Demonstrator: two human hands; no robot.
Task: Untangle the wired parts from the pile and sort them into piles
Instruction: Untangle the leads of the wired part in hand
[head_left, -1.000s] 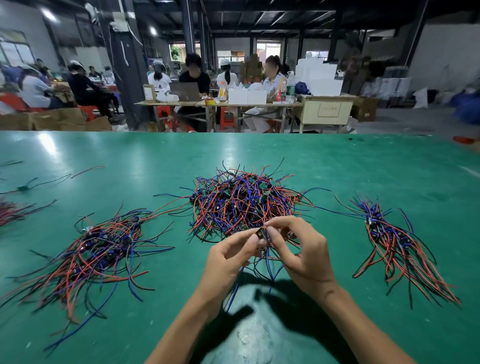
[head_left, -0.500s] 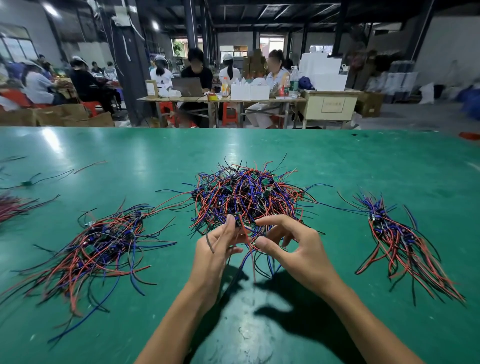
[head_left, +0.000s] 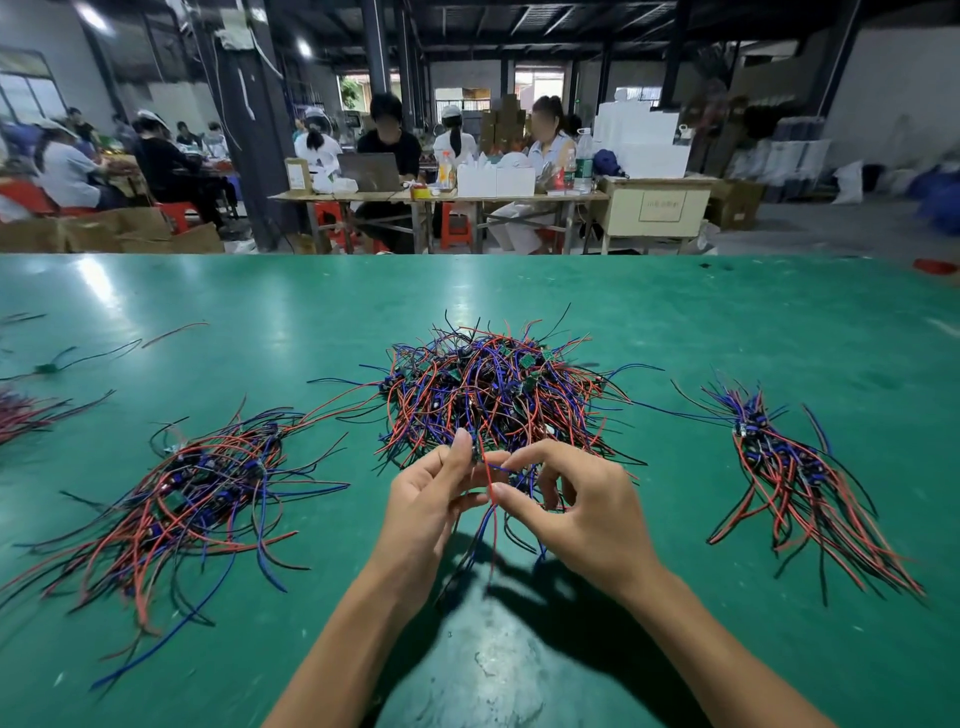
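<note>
- Across the green worktop (head_left: 727, 332), far left, a few stray wires (head_left: 93, 353) lie apart, seemingly set aside.
- Left pile (head_left: 197, 483): sorted parts, fanned loosely.
- Left hand (head_left: 436, 499) pinches a small wired part (head_left: 475, 452) at the tangled pile's (head_left: 493, 389) near edge, probably to steady it.
- Right hand (head_left: 582, 504) has thumb and forefinger closed on its red wire (head_left: 489, 480), apparently drawing it free.
- Right pile (head_left: 795, 467): wires trailing nearward, aligned for sorting.

We see a green surface (head_left: 675, 322) before a dim workshop: dark pillars (head_left: 244, 130), ceiling lamps (head_left: 304, 48), grey walls (head_left: 904, 88), seated workers at a far table (head_left: 395, 196), red stools (head_left: 457, 228), stacked cardboard boxes (head_left: 130, 231).
</note>
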